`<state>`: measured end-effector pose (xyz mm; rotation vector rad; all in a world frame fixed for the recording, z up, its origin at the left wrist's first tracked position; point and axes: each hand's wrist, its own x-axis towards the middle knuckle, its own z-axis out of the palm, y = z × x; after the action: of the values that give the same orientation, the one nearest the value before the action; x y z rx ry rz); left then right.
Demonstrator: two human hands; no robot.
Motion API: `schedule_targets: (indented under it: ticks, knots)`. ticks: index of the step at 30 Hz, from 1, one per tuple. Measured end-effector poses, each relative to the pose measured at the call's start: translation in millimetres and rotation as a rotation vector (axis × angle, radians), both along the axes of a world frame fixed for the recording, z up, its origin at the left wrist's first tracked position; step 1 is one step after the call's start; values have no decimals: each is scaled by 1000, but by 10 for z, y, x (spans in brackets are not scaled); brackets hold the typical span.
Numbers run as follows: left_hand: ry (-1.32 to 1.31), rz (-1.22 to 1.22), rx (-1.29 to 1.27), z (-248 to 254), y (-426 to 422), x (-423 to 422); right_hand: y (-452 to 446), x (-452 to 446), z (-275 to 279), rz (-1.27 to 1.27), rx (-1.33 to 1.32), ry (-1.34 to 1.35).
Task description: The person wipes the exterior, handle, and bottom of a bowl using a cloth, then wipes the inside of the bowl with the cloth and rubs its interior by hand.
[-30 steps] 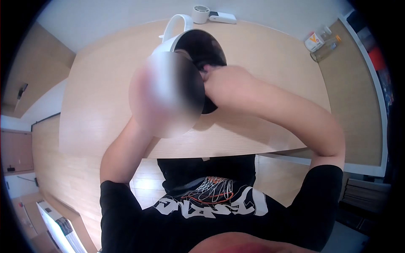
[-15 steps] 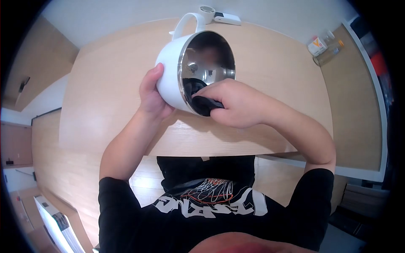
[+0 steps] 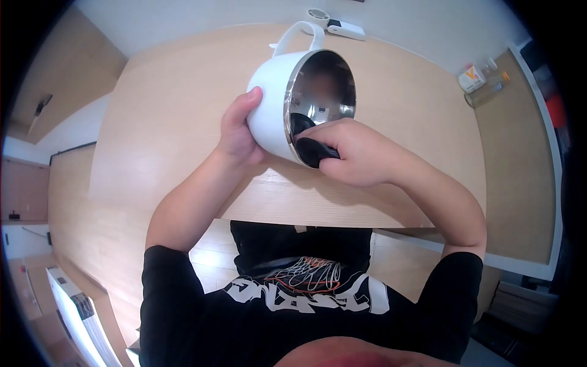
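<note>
A white pot (image 3: 273,119) with a shiny steel lining and a looped white handle (image 3: 304,29) is tilted on its side above the table, its open mouth turned to the right. My left hand (image 3: 240,131) grips its outer wall from the left, thumb on top. My right hand (image 3: 362,153) is closed around a folded black cloth (image 3: 314,151) at the lower rim. Part of the cloth lies inside the mouth against the lining, and my fingertips there are partly hidden. The lining mirrors dark, blurred shapes.
The wooden table (image 3: 177,116) spans the middle. At its back edge are a round white object (image 3: 317,16) and a flat white device (image 3: 347,29). Glass bottles (image 3: 483,95) and a small white carton (image 3: 471,79) stand at the right, near a white-edged panel (image 3: 550,183).
The pot, both hands and the cloth appear slightly farther right in view, along with the table items, as the head view shifts. The hold on pot and cloth looks the same.
</note>
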<state>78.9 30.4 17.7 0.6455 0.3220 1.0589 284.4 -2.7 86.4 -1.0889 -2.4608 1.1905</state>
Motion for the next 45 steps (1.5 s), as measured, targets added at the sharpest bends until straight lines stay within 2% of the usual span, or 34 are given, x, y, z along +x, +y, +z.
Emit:
schedule_targets:
  ticks: [13,16,19,22,23,28,31,32,33,35,37,38,41,42,45]
  knots:
    - [-14,-17,26,-20,13,5,31,35,-54,36,62,29]
    - [-30,-18,8,-6,14,19,40,76,-101,47,271,-58]
    - [-68,-65,-9,-7,55,-4,159,143,-193,176,517,-185]
    - [-8,-15,-41,65,76,28,409,170,-95,189,588,-322]
    - [-20,-9,-49,63,81,37,550,233,-150,259,811,-349]
    - [-63,33,-95,48,134,47,910,129,-144,192,1198,-304]
    - [-80,-13,-89,24,136,1,926,-5,-113,186,1117,-195]
    - [-68,-56,-42,-6,146,-25,949,35,-25,451,1279,-267]
    - [-56,-98,5,-31,151,-38,897,12,-1,448,1198,-250]
    - [-144,-153,-22,-80,148,-40,906,14,8,604,1227,-266]
    - [-304,-269,-80,-112,170,-35,1025,20,-44,595,1233,-239]
    - [-291,-248,-82,-83,162,-17,1054,28,-77,590,1233,-224]
    - [-295,-130,-52,7,141,-16,923,50,-165,246,1091,-405]
    - [-207,-29,-53,34,120,-16,900,42,-278,170,1134,-365]
    - [-16,181,-70,120,56,0,525,-104,-201,72,935,-639]
